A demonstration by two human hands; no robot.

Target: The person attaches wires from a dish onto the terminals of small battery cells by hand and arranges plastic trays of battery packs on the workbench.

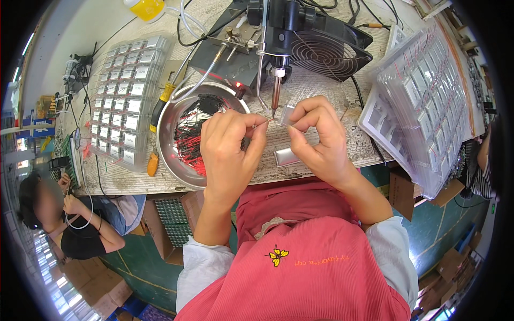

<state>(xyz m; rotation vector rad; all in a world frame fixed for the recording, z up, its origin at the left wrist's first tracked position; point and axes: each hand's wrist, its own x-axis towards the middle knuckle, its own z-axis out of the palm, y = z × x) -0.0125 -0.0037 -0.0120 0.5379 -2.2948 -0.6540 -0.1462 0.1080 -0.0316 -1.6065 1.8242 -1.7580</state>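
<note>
My right hand (pixel 324 136) pinches a small flat silver battery cell (pixel 287 113) between thumb and fingers. Its edge is close to the tip of an upright soldering iron (pixel 276 93) clamped in a stand. On the other side of the tip, the thumb and forefinger of my left hand (pixel 227 140) are pressed together on a thin wire (pixel 271 120), mostly hidden by the fingers. Whether the wire touches the cell, I cannot tell. A second silver cell (pixel 287 156) lies on the bench below my right hand. Beside my left hand, red and black wires (pixel 188 140) fill a metal bowl (pixel 164 152).
Trays of wired cells stand left (pixel 120 101) and, stacked, right (pixel 423 101). A black fan (pixel 329 53) sits behind the iron. A yellow-handled screwdriver (pixel 160 107) and an orange piece (pixel 152 164) lie left of the bowl. Another person (pixel 80 224) sits at far left.
</note>
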